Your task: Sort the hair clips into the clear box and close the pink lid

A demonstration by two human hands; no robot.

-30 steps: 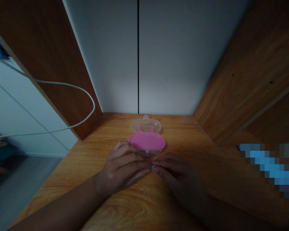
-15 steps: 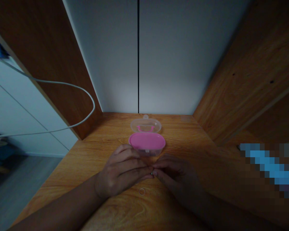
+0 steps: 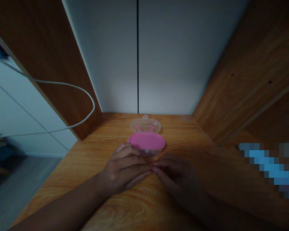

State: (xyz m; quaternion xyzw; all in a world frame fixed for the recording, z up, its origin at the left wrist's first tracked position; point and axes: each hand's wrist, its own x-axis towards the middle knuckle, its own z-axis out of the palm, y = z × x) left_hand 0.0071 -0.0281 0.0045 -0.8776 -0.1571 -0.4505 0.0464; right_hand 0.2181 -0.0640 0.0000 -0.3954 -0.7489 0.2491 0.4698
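Note:
My left hand [image 3: 121, 171] and my right hand [image 3: 175, 176] meet fingertip to fingertip above the wooden surface, both pinched closed. Whatever sits between the fingertips is too small and too hidden to make out. Just beyond them stands an oval clear plastic box [image 3: 154, 152] with a pink inner tray [image 3: 146, 141] across its top. Its clear lid [image 3: 156, 123], with a pink handle, lies folded back on the far side. On the wood just below my fingertips lies a small thin ring [image 3: 141, 192].
White panels [image 3: 163, 64] rise behind the wooden surface [image 3: 86, 160]. Wooden side boards stand at left and right [image 3: 243, 86]. A white cable [image 3: 62, 83] loops in from the left. A pixelated blue patch [image 3: 267, 163] shows at the right.
My fingertips have shifted slightly against each other. A tiny greenish spot seen between them earlier is now hidden. The box and the ring stay where they were.

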